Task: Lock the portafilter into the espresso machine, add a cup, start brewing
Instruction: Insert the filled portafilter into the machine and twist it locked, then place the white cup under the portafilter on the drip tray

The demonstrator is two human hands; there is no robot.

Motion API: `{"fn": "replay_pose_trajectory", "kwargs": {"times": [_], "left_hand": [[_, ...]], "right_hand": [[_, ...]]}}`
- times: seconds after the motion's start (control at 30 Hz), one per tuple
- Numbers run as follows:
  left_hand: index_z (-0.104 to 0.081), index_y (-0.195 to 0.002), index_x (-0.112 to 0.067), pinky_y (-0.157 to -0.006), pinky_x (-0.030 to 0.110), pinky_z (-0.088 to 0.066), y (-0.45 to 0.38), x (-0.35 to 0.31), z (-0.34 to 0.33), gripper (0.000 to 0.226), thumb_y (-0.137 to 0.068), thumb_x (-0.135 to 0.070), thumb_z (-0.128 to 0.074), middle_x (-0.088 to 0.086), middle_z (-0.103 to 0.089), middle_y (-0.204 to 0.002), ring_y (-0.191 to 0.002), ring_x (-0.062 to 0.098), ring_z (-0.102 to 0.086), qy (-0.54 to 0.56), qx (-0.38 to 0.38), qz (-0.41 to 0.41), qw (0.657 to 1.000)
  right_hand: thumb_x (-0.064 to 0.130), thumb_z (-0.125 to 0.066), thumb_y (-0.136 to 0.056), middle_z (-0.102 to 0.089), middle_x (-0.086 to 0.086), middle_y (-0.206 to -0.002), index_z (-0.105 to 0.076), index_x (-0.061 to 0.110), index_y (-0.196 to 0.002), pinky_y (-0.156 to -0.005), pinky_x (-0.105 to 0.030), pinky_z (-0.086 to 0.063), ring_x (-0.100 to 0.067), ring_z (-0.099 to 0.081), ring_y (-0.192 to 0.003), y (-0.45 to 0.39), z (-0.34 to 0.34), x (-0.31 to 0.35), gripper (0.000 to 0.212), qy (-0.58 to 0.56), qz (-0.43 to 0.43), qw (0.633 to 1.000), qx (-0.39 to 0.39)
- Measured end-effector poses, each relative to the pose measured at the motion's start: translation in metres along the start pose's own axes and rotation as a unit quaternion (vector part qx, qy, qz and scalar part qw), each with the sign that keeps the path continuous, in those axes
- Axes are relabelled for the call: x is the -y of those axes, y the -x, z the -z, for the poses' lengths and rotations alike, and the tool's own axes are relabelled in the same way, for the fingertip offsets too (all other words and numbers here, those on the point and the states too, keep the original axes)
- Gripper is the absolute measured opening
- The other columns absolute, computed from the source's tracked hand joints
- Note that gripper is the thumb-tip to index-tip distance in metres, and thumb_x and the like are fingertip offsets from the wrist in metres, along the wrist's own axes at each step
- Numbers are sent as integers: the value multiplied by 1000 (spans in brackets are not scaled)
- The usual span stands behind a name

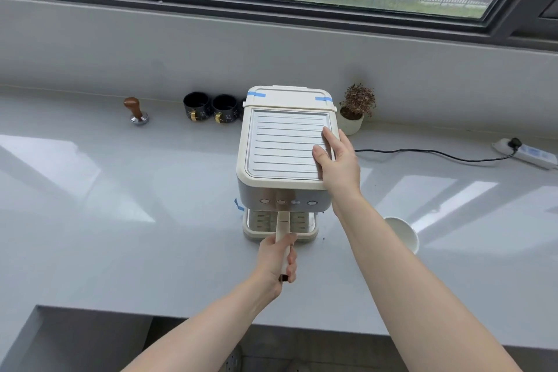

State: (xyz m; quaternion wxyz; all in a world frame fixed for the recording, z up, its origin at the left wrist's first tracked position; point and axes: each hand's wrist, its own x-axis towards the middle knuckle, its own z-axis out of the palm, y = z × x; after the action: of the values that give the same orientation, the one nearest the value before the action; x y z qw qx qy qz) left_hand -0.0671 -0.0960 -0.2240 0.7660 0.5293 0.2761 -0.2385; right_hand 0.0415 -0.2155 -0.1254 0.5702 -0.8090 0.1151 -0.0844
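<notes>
A cream and steel espresso machine (pixel 283 142) stands in the middle of the grey counter. The portafilter's cream handle (pixel 283 226) sticks out from under the machine's front, pointing straight at me. My left hand (pixel 277 260) is closed around that handle. My right hand (pixel 336 160) lies flat on the machine's top right edge, fingers spread over the ribbed tray. A white paper cup (pixel 404 234) lies tilted on the counter to the right of the machine, partly hidden by my right forearm. The portafilter's basket is hidden under the machine.
Two black mugs (pixel 211 107) and a wooden-handled tamper (pixel 136 112) stand at the back left. A small potted plant (pixel 354 112) sits behind the machine on the right. A black cable runs to a power strip (pixel 528 154) at far right. The counter's front edge (pixel 211 315) is near me.
</notes>
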Motion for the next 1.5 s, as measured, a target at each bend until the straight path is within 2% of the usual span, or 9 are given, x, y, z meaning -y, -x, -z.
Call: {"fn": "replay_pose_trajectory", "kwargs": {"times": [0.27,0.57,0.83,0.97,1.07,1.27,1.33,1.4,1.5], "left_hand": [[-46,-79,-9,-38,24,-31,1,0,1,21,-91,-22,-56,4,-45,-50,-32,20,-32,-71,-22,-31,997],[-49,-86,-10,-40,23,-37,12,-10,1,19,-94,-27,-44,6,-51,-61,-32,22,-44,-204,-37,-55,977],[-49,-86,-10,-38,25,-41,19,-16,0,15,-93,-22,-44,10,-50,-69,-34,20,-43,-211,-26,-52,976],[-49,-86,-8,-39,26,-43,19,-15,3,14,-92,-21,-47,10,-49,-67,-35,20,-43,-193,-19,-56,979],[-51,-89,-5,-39,26,-42,17,-13,3,17,-90,-21,-52,8,-49,-63,-35,20,-43,-174,-17,-63,983],[-55,-108,-5,-43,27,-40,15,-8,1,24,-90,-21,-53,5,-49,-53,-35,20,-43,-174,-38,-77,981],[-55,-106,-4,-45,28,-42,18,-8,1,22,-91,-19,-51,7,-50,-55,-36,21,-45,-205,-39,-89,974],[-54,-101,-3,-46,29,-45,21,-6,0,16,-91,-15,-50,9,-51,-59,-38,21,-47,-241,-44,-100,964],[-51,-93,-4,-47,32,-47,23,-2,0,6,-90,-9,-50,12,-50,-66,-41,22,-46,-262,-53,-112,957]], "right_hand": [[27,-57,-93,-32,11,-156,-51,27,-138,-110,-34,-34,-13,-40,-137,5,1,5,46,16,0,1000,-5],[28,-60,-90,-40,7,-153,-57,23,-133,-112,-38,-35,-16,-43,-135,9,2,5,44,4,15,1000,-14],[22,-49,-96,-34,7,-155,-61,25,-128,-105,-24,-31,-11,-41,-136,32,6,4,35,-64,9,998,-8],[24,-49,-97,-41,12,-150,-65,30,-122,-110,-27,-33,1,-41,-127,48,20,-8,30,-111,17,993,26],[23,-50,-96,-43,12,-148,-66,31,-119,-112,-30,-35,-5,-42,-132,51,28,-10,29,-119,19,992,40],[34,-53,-96,-54,21,-134,-62,40,-120,-95,-12,-38,9,-50,-118,57,44,-20,27,-118,26,988,99],[29,-55,-94,-63,18,-123,-60,35,-123,-84,-15,-45,-4,-61,-110,59,63,-42,30,-66,-3,995,73],[17,-52,-92,-64,5,-124,-60,22,-123,-78,-24,-45,-16,-62,-101,60,88,-80,32,27,-71,997,-10],[11,-45,-89,-56,-12,-131,-59,13,-123,-90,-38,-44,-32,-56,-112,68,130,-137,36,157,-206,957,-135]]}}
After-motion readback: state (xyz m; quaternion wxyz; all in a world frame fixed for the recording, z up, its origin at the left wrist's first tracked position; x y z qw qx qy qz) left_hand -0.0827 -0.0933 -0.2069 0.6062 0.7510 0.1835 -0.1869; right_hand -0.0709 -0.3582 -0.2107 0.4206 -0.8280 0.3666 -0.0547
